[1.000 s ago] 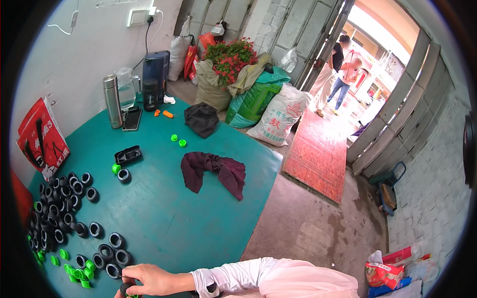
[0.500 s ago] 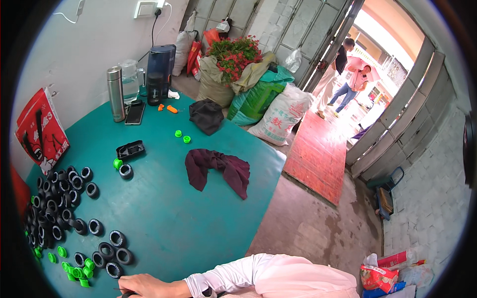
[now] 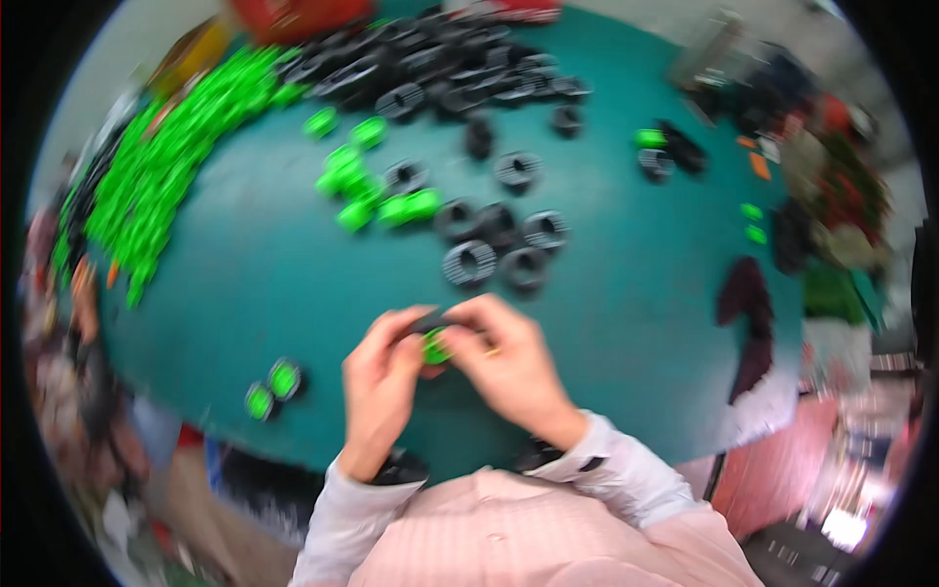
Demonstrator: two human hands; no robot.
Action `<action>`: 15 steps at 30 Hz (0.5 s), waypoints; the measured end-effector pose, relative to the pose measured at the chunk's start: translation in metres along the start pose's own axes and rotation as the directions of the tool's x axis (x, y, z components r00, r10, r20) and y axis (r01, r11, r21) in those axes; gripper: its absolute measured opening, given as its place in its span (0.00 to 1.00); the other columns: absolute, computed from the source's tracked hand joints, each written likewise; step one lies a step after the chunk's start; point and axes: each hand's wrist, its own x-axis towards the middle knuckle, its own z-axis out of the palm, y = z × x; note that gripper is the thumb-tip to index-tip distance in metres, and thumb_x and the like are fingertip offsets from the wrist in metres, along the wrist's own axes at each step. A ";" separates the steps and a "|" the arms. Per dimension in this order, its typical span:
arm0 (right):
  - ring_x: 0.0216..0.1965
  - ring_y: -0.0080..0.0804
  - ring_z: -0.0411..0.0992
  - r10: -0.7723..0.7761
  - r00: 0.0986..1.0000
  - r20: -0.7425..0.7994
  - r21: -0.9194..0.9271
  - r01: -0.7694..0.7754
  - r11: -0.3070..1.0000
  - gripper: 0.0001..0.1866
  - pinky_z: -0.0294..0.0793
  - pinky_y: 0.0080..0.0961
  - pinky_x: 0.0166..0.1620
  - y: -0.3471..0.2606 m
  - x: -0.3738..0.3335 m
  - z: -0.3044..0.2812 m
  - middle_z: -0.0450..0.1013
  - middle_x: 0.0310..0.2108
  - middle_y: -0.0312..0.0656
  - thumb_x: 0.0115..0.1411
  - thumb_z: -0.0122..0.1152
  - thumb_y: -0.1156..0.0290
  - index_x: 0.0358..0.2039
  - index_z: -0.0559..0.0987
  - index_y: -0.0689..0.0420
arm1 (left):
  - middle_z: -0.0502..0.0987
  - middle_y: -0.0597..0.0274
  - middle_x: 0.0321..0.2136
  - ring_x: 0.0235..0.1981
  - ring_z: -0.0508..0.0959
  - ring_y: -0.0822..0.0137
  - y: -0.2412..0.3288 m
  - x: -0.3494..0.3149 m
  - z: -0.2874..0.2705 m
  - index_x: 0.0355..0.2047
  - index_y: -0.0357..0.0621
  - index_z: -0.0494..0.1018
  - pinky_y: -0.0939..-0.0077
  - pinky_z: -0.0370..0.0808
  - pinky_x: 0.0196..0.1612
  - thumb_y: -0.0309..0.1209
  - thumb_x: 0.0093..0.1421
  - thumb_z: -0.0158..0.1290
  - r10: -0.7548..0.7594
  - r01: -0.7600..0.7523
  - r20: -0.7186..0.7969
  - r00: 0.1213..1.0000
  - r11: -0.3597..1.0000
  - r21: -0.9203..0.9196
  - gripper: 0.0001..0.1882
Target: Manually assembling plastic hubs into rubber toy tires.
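Observation:
The fingers of my left hand (image 3: pixel 380 377) and my right hand (image 3: pixel 511 364) are closed round one small toy wheel at the table's near side. A black tire (image 3: pixel 428 321) is at the top of it, with a bright green hub (image 3: pixel 435 345) showing below between my thumbs. Motion blur and my fingers hide how far the two are joined. Two green-and-black wheels, one (image 3: pixel 285 379) touching the other (image 3: pixel 259 401), lie left of my left hand. Beyond my hands sit several loose black tires (image 3: pixel 469 262) and a cluster of green hubs (image 3: pixel 347 176).
A heap of black tires (image 3: pixel 421 59) covers the far side of the green table (image 3: pixel 636 372), and a long green pile (image 3: pixel 186 147) the left. Another person's hand (image 3: pixel 86 293) is at the left edge. A dark maroon cloth (image 3: pixel 751 323) lies right.
The view has swung left and down toward the table. Only my right hand showed at the lower edge before; now both hands are in view together, holding the tire and hub.

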 end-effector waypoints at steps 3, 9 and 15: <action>0.29 0.15 0.73 0.097 0.994 0.045 0.004 -0.097 0.995 0.09 0.73 0.19 0.32 -0.013 -0.004 0.006 0.78 0.32 0.34 0.64 0.66 0.72 0.40 0.78 0.64 | 0.74 0.64 0.42 0.41 0.80 0.72 -0.004 -0.009 -0.005 0.56 0.34 0.73 0.79 0.80 0.42 0.22 0.69 0.50 0.024 -0.025 -0.010 1.000 0.992 -0.125 0.16; 0.24 0.12 0.64 0.341 0.927 0.155 0.085 -0.357 0.930 0.12 0.63 0.16 0.27 -0.001 -0.002 -0.014 0.76 0.30 0.30 0.65 0.67 0.67 0.39 0.79 0.64 | 0.79 0.60 0.46 0.40 0.81 0.70 -0.018 -0.008 -0.009 0.56 0.33 0.73 0.74 0.82 0.41 0.33 0.71 0.54 -0.041 0.044 0.035 0.999 0.995 -0.094 0.19; 0.25 0.11 0.65 0.262 0.954 0.150 -0.014 -0.262 0.965 0.12 0.64 0.16 0.27 0.002 0.004 -0.022 0.76 0.30 0.31 0.67 0.66 0.67 0.39 0.79 0.64 | 0.81 0.59 0.43 0.38 0.82 0.71 -0.028 -0.009 -0.007 0.56 0.32 0.72 0.76 0.81 0.41 0.32 0.71 0.54 -0.044 0.043 -0.008 0.999 0.988 -0.147 0.18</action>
